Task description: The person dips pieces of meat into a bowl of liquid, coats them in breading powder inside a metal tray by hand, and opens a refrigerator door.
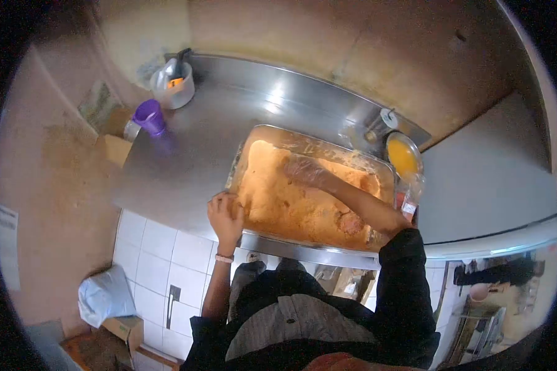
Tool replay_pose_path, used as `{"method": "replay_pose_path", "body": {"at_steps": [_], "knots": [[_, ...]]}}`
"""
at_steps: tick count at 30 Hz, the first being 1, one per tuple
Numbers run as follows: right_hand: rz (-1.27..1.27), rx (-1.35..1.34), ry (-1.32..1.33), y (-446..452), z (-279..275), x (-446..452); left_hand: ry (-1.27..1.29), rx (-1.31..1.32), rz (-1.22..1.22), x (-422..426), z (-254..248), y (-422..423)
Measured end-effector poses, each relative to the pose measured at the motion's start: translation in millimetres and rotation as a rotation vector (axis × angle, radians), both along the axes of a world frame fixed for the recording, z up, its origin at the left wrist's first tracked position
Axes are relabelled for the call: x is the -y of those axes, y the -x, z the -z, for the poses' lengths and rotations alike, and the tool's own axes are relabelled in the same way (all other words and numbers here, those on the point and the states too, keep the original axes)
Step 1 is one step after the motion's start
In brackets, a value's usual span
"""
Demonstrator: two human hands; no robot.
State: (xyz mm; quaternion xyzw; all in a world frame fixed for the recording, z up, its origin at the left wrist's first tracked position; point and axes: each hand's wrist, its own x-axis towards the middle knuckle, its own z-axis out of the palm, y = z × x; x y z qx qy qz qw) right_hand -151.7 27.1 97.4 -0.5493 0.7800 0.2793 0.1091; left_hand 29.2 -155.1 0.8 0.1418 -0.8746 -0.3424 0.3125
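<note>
With the left hand (226, 213) at the near-left corner of the tray (328, 150) on the bench (198, 142), the right hand (306, 172), apart from it, is apparently working the orange mix (284, 213), both grips unclear, and another stroke would call for a steady tray

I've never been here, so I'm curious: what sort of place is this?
Probably a kitchen: a metal counter, a large tray of orange crumbly-looking material and a bowl of something yellow suggest food preparation.
</note>
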Motion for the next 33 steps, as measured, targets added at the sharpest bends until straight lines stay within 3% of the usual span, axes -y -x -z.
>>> {"method": "replay_pose_path", "body": {"at_steps": [1,3,4,6,14,18,19,21,24,27,30,31,33], "knots": [[-0.065,-0.139,0.253,12,15,-19,0.006,0.000,-0.006,0,0,1],[-0.115,-0.287,0.492,25,48,-47,0.001,-0.011,-0.003,1,3,1],[-0.031,-0.207,0.532,22,53,-57,0.006,-0.017,-0.011,0,1,1],[0.207,0.010,0.578,17,64,-72,-0.011,0.003,0.012,-3,-2,2],[0.710,0.359,0.763,24,58,-102,0.007,0.021,-0.004,-1,1,2],[0.984,0.596,0.678,16,59,-116,-0.021,0.008,-0.013,-3,-3,3],[0.747,0.480,0.685,16,78,-123,-0.022,0.013,-0.015,-3,-3,3],[0.510,0.365,0.687,11,90,-120,-0.015,0.011,-0.013,-2,-2,3],[0.684,0.132,0.516,8,107,-102,-0.007,0.004,0.005,-1,-1,3],[0.455,-0.009,0.411,24,179,-110,-0.012,0.016,-0.024,-3,-4,3],[0.638,-0.115,0.794,18,182,-114,-0.026,0.024,-0.022,-3,-3,3],[0.759,0.180,0.999,20,171,-113,-0.026,0.022,-0.018,-3,-1,4],[0.866,0.490,1.196,25,157,-111,-0.005,0.004,0.000,-1,0,3]]}}
